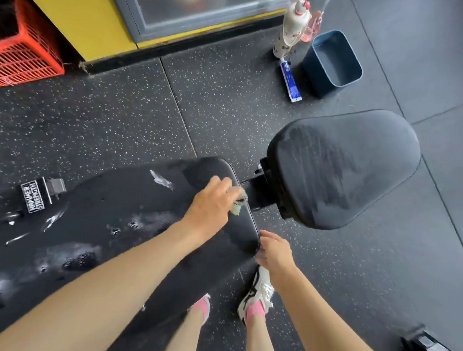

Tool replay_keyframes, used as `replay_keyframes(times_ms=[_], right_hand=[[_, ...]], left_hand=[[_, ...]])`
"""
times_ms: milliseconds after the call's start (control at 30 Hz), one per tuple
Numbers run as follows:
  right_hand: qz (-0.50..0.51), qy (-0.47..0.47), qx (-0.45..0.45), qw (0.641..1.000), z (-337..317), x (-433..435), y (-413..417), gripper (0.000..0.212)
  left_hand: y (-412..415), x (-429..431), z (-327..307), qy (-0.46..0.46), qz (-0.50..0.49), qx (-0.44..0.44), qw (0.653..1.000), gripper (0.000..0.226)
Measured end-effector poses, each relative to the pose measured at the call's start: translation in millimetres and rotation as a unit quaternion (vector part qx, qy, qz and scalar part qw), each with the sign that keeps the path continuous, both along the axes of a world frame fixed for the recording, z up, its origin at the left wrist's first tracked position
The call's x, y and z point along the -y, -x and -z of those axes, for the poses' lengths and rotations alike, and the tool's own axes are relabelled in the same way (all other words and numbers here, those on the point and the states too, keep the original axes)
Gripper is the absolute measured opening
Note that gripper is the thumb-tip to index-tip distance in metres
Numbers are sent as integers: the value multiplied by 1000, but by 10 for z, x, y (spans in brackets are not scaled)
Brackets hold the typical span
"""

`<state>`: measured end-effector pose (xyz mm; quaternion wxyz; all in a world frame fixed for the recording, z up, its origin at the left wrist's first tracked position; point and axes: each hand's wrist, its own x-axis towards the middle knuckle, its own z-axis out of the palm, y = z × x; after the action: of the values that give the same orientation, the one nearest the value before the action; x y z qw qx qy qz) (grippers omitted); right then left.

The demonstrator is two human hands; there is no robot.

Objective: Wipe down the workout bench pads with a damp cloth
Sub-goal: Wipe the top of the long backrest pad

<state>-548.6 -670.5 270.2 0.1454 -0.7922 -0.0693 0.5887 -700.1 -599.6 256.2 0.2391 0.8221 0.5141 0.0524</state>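
Most of the cloth (239, 202) is hidden under the left hand (213, 202), which presses and clutches it on the right end of the long back pad (117, 227); only a pale frayed edge shows. The right hand (274, 251) sits at that pad's lower right corner with its fingertips tucked out of sight, so I cannot tell whether it grips. The seat pad (344, 168), right of centre, carries damp streaks. The floor (107, 116) is dark speckled rubber. A red crate (10, 60) is cut off at upper left; a spray bottle (293, 27), tube (290, 80) and blue bin (332, 63) stand upper right.
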Motion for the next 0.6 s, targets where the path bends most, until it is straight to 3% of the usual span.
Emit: replay_keyframes(times_ms=[67, 133, 167, 267, 300, 367, 433, 500, 600], right_hand=[[30, 19, 0, 999, 5, 60, -87, 28], [63, 36, -14, 997, 9, 143, -121, 17], [76, 42, -23, 996, 1, 170, -123, 17], [107, 38, -32, 993, 37, 247, -127, 30], [111, 35, -31, 993, 43, 278, -128, 33], [120, 24, -24, 992, 37, 328, -131, 35], [134, 20, -18, 991, 37, 365, -146, 37], [159, 18, -30, 987, 51, 415, -140, 39], [174, 16, -61, 983, 34, 488, -88, 39]], left_hand=[[-80, 251, -45, -37, 222, -6, 974, 47], [8, 198, -23, -71, 324, -37, 943, 48], [49, 118, 13, -76, 301, -44, 950, 49], [-24, 124, 33, -19, 83, -6, 996, 50], [-115, 260, 24, -17, 75, -5, 997, 46], [-267, 586, 27, -45, 205, -22, 977, 37], [-280, 699, 49, -79, 354, -3, 932, 32], [-189, 542, 54, -111, 390, -20, 914, 30], [-155, 495, 40, -58, 153, -16, 986, 41]])
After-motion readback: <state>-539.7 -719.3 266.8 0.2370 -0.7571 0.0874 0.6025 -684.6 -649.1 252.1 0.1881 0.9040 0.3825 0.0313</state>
